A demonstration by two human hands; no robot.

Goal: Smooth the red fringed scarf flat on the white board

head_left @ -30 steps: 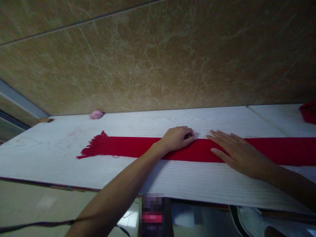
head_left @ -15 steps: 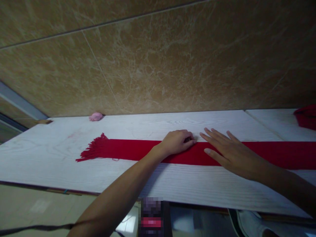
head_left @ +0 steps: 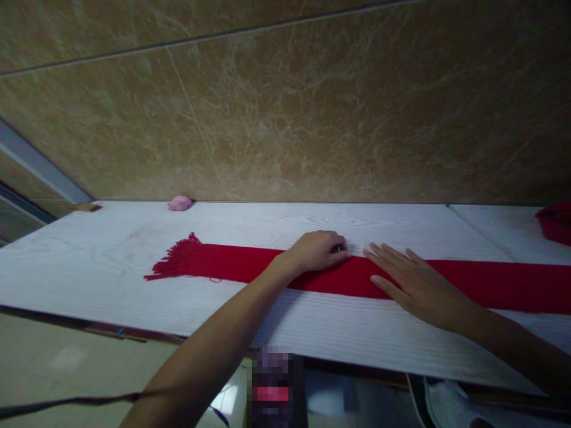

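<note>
A long red scarf [head_left: 250, 266] lies flat along the white wood-grain table [head_left: 111, 279], its fringed end [head_left: 176, 264] at the left. My left hand [head_left: 316, 251] rests on the scarf's far edge with its fingers curled, pinching the cloth there. My right hand [head_left: 413, 282] lies flat on the scarf just to the right, fingers stretched out and spread, palm down.
A small pink lump [head_left: 179, 203] sits at the back of the table by the brown marbled wall [head_left: 285, 119]. More red cloth [head_left: 557, 221] shows at the far right edge. The table's front edge runs across the lower view, with floor below.
Both hands have barely shifted on the scarf; my right hand drew slightly nearer the left one. The view has tilted a little.
</note>
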